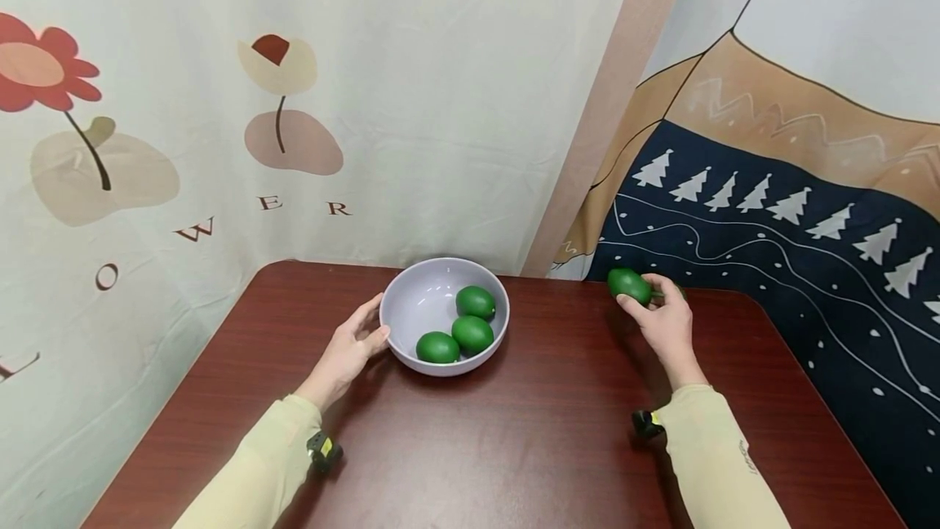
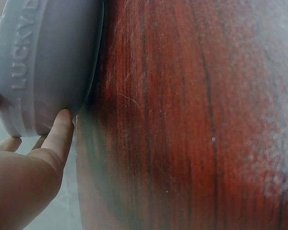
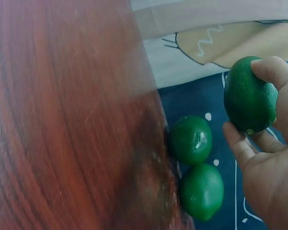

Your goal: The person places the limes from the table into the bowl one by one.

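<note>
A light purple bowl (image 1: 419, 300) stands near the table's far edge, with three green limes (image 1: 472, 334) inside. At its left side, my left hand (image 1: 345, 353) holds the bowl, thumb by the rim and fingers against the outer wall. In the left wrist view, a fingertip (image 2: 63, 117) touches the bowl near its base. To the right, my right hand (image 1: 670, 325) grips another lime (image 1: 627, 286) between thumb and fingers, raised above the table. Two more limes (image 3: 190, 140) lie side by side at the table's edge in the right wrist view, mostly hidden behind the hand from above.
The dark red-brown wooden table (image 1: 507, 447) has a glossy top. Behind it hangs a pale curtain (image 1: 441, 104) with flower prints. A dark blue cloth with white trees (image 1: 793, 206) hangs along the right side, close to the table's edge.
</note>
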A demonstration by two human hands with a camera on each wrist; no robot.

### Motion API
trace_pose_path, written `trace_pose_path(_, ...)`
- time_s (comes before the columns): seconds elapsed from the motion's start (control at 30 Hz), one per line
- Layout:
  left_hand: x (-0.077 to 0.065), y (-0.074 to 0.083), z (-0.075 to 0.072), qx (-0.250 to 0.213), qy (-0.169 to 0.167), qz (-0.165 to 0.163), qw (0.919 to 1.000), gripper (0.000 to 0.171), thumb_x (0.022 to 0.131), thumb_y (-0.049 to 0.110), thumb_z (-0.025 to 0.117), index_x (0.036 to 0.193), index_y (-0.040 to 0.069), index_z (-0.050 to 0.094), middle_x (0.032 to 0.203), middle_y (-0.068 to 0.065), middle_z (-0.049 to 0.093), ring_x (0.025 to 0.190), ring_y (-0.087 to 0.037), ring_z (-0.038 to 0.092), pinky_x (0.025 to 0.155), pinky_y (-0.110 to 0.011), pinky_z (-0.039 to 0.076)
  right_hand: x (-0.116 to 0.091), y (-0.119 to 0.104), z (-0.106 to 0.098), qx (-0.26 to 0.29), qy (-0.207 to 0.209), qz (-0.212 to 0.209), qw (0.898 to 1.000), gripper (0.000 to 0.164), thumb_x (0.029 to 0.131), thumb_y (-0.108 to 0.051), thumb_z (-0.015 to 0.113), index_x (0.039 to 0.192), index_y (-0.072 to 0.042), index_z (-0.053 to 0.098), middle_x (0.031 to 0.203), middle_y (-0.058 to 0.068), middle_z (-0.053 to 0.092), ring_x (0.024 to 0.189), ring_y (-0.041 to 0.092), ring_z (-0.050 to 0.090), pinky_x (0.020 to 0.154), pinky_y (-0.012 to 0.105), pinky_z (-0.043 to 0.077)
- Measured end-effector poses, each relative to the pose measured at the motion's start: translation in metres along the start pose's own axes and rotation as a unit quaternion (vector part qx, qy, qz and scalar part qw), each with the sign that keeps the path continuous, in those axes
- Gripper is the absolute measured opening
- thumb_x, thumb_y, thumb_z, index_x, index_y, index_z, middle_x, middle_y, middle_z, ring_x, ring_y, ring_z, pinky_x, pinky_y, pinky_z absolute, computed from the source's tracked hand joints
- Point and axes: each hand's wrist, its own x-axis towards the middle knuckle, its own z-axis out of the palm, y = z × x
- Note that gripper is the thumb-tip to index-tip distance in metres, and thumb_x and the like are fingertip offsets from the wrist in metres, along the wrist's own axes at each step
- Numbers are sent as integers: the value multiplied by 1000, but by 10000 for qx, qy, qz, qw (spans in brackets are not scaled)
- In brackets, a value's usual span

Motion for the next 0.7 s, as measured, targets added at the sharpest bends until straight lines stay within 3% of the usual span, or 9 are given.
trace_pose_path(0.7, 0, -1, 0, -20, -1, -21, 10000, 63, 107, -2, 49, 164, 6, 24, 160, -28, 34, 131, -37, 50, 95, -18, 54, 2, -25, 18, 573, -292, 9, 9979, 54, 90, -15, 80, 138, -1, 59, 126, 20, 61, 96, 25, 53, 76, 6, 42)
